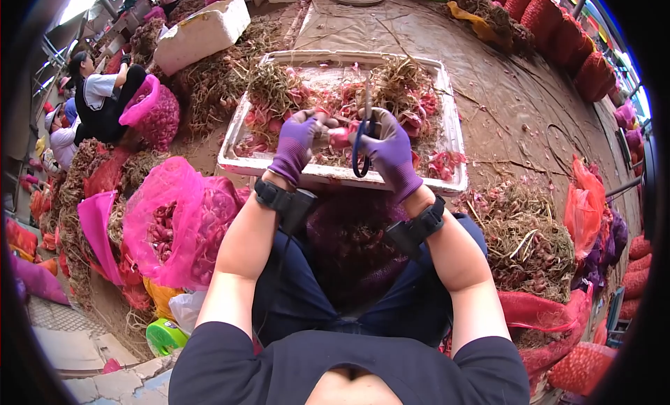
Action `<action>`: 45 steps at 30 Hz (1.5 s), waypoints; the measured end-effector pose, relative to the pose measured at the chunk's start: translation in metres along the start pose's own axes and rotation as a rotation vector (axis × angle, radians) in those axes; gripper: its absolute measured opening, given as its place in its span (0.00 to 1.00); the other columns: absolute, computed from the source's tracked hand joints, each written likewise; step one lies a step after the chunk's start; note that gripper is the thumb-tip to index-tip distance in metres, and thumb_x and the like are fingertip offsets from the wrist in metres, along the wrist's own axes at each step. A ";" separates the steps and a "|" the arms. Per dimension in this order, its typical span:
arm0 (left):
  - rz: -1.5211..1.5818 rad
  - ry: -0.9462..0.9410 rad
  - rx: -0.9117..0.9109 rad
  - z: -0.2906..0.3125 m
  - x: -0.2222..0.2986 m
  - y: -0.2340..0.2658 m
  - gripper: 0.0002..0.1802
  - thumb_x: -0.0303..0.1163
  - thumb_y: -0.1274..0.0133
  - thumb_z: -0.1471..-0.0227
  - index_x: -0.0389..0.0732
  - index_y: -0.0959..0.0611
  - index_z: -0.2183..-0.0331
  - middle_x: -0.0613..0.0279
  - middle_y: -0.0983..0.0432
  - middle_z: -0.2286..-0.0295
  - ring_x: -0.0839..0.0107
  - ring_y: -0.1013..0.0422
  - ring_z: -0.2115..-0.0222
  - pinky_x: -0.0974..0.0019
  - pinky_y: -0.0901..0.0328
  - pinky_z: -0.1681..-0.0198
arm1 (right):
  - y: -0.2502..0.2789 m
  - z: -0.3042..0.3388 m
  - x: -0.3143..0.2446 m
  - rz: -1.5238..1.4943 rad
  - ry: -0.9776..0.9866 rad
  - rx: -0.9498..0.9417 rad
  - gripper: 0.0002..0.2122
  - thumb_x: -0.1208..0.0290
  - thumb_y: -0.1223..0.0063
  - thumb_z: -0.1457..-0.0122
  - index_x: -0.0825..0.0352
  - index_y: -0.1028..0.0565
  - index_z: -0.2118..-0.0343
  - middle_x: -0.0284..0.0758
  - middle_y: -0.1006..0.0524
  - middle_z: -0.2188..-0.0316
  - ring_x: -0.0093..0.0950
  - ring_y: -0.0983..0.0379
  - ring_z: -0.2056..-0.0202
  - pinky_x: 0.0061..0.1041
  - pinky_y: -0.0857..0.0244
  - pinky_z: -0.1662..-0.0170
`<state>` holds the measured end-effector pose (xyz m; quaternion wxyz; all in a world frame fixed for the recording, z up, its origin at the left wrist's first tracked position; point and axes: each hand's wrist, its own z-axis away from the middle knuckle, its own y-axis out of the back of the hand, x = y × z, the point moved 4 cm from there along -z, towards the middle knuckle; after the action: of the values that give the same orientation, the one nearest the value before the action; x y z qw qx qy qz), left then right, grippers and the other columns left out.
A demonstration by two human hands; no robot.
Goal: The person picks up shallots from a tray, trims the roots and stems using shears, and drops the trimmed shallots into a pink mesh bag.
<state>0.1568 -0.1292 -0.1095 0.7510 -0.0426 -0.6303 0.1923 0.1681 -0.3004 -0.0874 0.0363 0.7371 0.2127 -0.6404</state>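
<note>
Black shirt [349, 349], white tray [338, 175] (brown floor [516, 115] around)

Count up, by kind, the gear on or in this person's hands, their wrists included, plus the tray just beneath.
Purple gloves: 2
Black wrist-strapped devices: 2
Blue-handled scissors: 1 pair
White foam tray: 1
Total: 6

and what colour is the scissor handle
Blue; the scissor handle shows best in the head view.
</note>
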 end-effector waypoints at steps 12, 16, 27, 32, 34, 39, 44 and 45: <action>-0.173 -0.173 -0.469 0.020 0.004 -0.030 0.19 0.36 0.52 0.42 0.38 0.26 0.52 0.67 0.26 0.63 0.78 0.29 0.61 0.70 0.32 0.55 | 0.013 0.000 0.005 -0.247 -0.173 0.109 0.18 0.77 0.41 0.50 0.68 0.34 0.57 0.29 0.28 0.71 0.19 0.29 0.74 0.18 0.32 0.72; -0.268 -0.243 -0.493 0.019 0.008 -0.027 0.15 0.32 0.52 0.42 0.36 0.25 0.54 0.67 0.26 0.63 0.77 0.29 0.61 0.70 0.32 0.56 | 0.018 0.000 0.017 -0.383 -0.291 0.101 0.19 0.75 0.42 0.48 0.68 0.35 0.55 0.30 0.28 0.70 0.22 0.27 0.72 0.22 0.29 0.70; -0.226 -0.219 -0.300 0.022 0.006 -0.023 0.12 0.31 0.53 0.43 0.34 0.24 0.60 0.64 0.24 0.68 0.77 0.27 0.65 0.69 0.30 0.60 | 0.009 0.002 0.012 -0.184 -0.102 0.154 0.22 0.75 0.36 0.53 0.68 0.34 0.56 0.27 0.30 0.71 0.17 0.31 0.72 0.19 0.31 0.71; -0.055 -0.231 -0.199 0.022 0.007 -0.024 0.15 0.38 0.56 0.41 0.37 0.22 0.62 0.64 0.23 0.70 0.73 0.24 0.71 0.70 0.28 0.69 | 0.011 0.000 0.014 -0.364 -0.203 0.215 0.19 0.75 0.38 0.51 0.67 0.34 0.57 0.27 0.29 0.72 0.18 0.29 0.73 0.19 0.32 0.72; -0.034 -0.238 -0.165 0.021 0.006 -0.023 0.16 0.39 0.56 0.40 0.38 0.21 0.62 0.64 0.23 0.70 0.73 0.24 0.71 0.70 0.28 0.70 | 0.010 0.000 0.018 -0.400 -0.213 0.194 0.18 0.75 0.40 0.50 0.66 0.34 0.57 0.27 0.28 0.72 0.19 0.29 0.72 0.19 0.33 0.73; 0.091 -0.238 -0.017 0.007 0.011 -0.001 0.22 0.46 0.57 0.41 0.39 0.24 0.56 0.61 0.24 0.67 0.72 0.25 0.67 0.69 0.28 0.68 | 0.020 -0.003 0.012 -0.429 -0.317 0.112 0.14 0.74 0.44 0.47 0.65 0.33 0.58 0.31 0.24 0.70 0.23 0.26 0.70 0.20 0.32 0.69; -0.130 -0.173 -0.475 0.015 0.004 -0.033 0.24 0.42 0.47 0.47 0.36 0.30 0.54 0.60 0.30 0.57 0.75 0.31 0.59 0.70 0.32 0.58 | 0.014 0.008 0.003 -0.418 -0.521 0.010 0.10 0.72 0.47 0.44 0.64 0.32 0.60 0.29 0.24 0.72 0.24 0.26 0.72 0.20 0.33 0.70; -0.199 -0.264 -0.491 0.017 0.004 -0.034 0.21 0.39 0.46 0.47 0.36 0.29 0.55 0.61 0.29 0.58 0.76 0.31 0.59 0.70 0.33 0.58 | 0.014 0.008 0.005 -0.358 -0.501 -0.030 0.10 0.72 0.47 0.44 0.64 0.32 0.60 0.30 0.25 0.72 0.24 0.26 0.72 0.19 0.33 0.70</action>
<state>0.1484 -0.1621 -0.0920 0.6448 -0.1354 -0.7514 -0.0368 0.1665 -0.3147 -0.0964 -0.0150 0.5066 0.3328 -0.7952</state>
